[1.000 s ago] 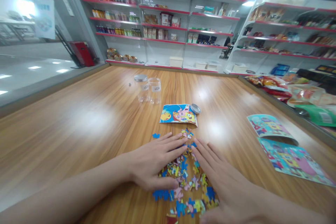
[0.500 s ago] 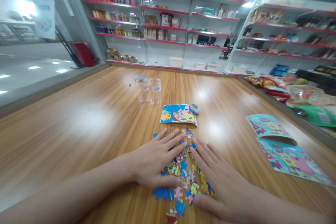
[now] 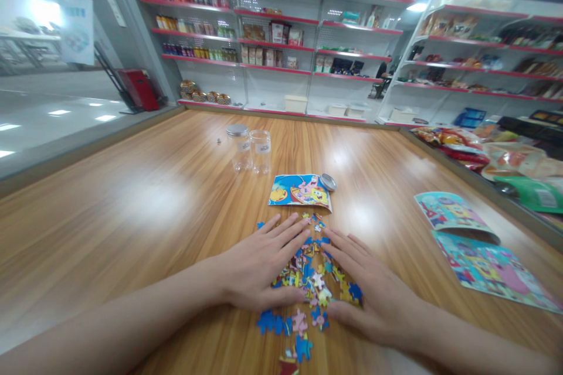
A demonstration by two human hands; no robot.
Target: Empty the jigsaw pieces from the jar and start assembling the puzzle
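Note:
Loose jigsaw puzzle pieces (image 3: 317,281) in blue, yellow and pink lie in a long heap on the wooden table. My left hand (image 3: 266,261) rests flat on the heap's left side, fingers spread, covering some pieces. On the right side lies my right hand (image 3: 367,284), palm down with its fingers stretched out and its thumb beside the pieces. Neither hand grips anything. Just beyond the fingertips is a cartoon picture card (image 3: 301,192), slightly curled, with a silver jar lid (image 3: 328,181) leaning on its right corner.
Two clear jars stand farther back: a lidded jar (image 3: 240,149) and an open jar (image 3: 261,155). Two curled cartoon sheets (image 3: 488,266) lie at the right. Bagged snacks (image 3: 466,149) sit beyond the right table edge (image 3: 440,170). Stocked shelves (image 3: 277,20) line the back.
My right hand has shifted slightly up and turned inward, its thumb moving up and uncovering blue pieces. My left hand has barely moved, and a few pieces between the hands have shifted.

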